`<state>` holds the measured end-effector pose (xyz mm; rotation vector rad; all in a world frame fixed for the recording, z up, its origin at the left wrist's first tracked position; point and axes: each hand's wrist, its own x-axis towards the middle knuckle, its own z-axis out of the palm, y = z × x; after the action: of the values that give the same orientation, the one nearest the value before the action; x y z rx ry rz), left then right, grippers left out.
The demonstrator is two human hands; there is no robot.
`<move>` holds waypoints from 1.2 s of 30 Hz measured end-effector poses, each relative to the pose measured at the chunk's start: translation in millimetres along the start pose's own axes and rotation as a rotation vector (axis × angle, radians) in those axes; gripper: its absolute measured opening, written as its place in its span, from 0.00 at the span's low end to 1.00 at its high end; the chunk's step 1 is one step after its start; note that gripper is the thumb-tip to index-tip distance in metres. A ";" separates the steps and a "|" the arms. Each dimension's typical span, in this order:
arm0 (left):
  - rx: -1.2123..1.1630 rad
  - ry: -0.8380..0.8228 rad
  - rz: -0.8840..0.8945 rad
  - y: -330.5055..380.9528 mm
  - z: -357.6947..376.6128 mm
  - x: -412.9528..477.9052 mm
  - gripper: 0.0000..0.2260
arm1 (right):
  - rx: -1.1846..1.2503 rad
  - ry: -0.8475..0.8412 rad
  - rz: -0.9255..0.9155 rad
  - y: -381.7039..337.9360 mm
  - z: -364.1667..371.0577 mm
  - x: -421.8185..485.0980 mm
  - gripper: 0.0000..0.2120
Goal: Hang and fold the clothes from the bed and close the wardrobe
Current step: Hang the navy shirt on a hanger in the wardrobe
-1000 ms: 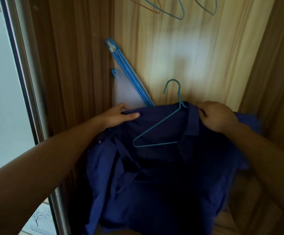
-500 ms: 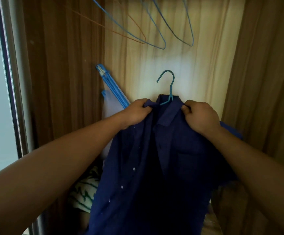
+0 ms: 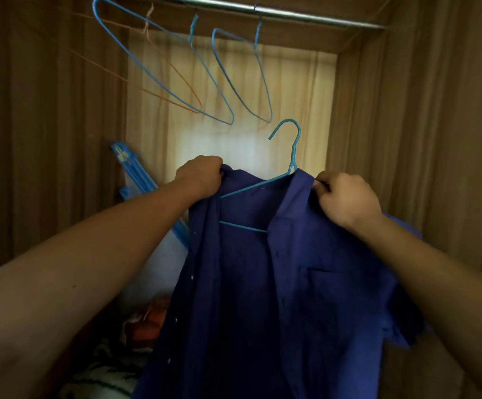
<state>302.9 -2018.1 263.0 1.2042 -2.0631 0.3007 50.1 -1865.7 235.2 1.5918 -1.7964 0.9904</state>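
- Left hand (image 3: 202,177) and right hand (image 3: 346,197) each clench a shoulder of the shirt (image 3: 291,283), which is on its hanger (image 3: 294,151).
- Hanger hook upright, well below the rail (image 3: 291,13); right hand nearer it.

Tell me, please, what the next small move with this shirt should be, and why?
Probably lift both hands so the hanger hook catches the rail, right of the empty hangers. The left hand and right hand grip the blue shirt at its shoulders, the hanger already sits inside it, and its hook stands free below the rail.
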 end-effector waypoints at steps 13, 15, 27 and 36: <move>-0.819 -0.380 0.468 77.0 14.4 21.7 0.18 | -0.249 0.111 0.122 -0.7 -66.0 8.9 0.14; -0.668 -0.253 0.537 84.0 33.0 22.0 0.23 | -0.272 0.099 0.093 -2.6 -72.0 5.4 0.13; -0.796 -0.010 0.432 110.4 43.2 56.7 0.11 | -0.439 -0.121 0.219 5.5 -111.7 -30.7 0.18; -0.621 -0.001 0.398 148.1 30.4 82.4 0.14 | -0.668 0.224 0.145 2.7 -110.8 26.2 0.14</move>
<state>140.5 -2009.1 319.5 0.4218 -2.1536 -0.1592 35.0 -1791.5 320.3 0.9152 -1.8353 0.5097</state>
